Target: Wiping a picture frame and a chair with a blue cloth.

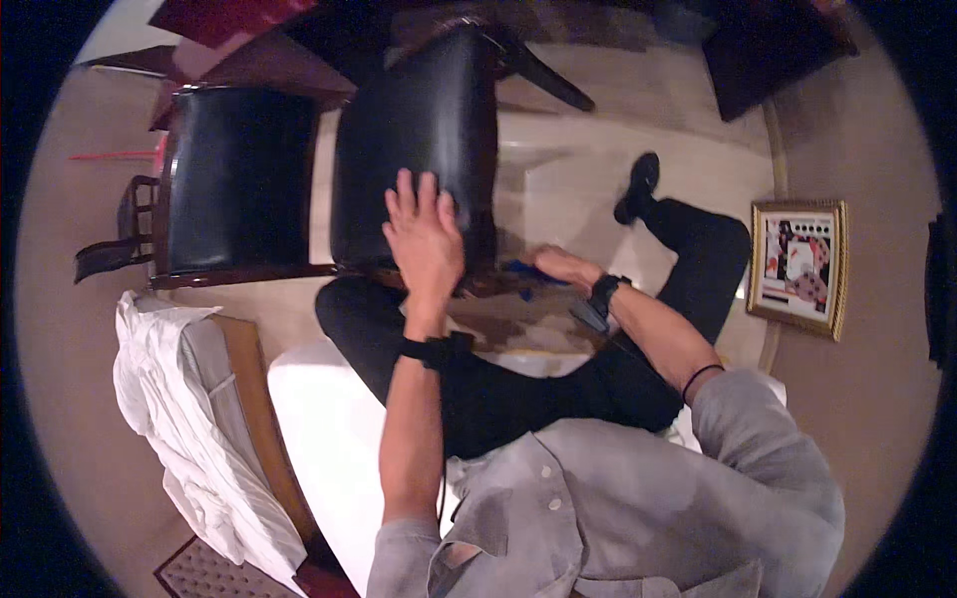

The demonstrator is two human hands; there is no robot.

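A black padded chair (424, 120) with dark wood edges stands close in front of me, between my knees and the far side of the room. My left hand (427, 239) lies flat on its seat near the front edge, fingers spread. Low beside the chair's right front corner, my right hand (566, 266) has its fingers curled around a small blue object (523, 267). More blue shows just below it, next to the wooden edge. The object's kind cannot be made out, and the fingertips are partly hidden.
Another black-seated chair (244, 184) stands at the left. White cloth (184, 419) drapes over a box-like piece at lower left, beside the white seat (324, 429) under me. A gold-framed picture (797, 267) is at the right wall. My black shoe (640, 184) rests on the pale floor.
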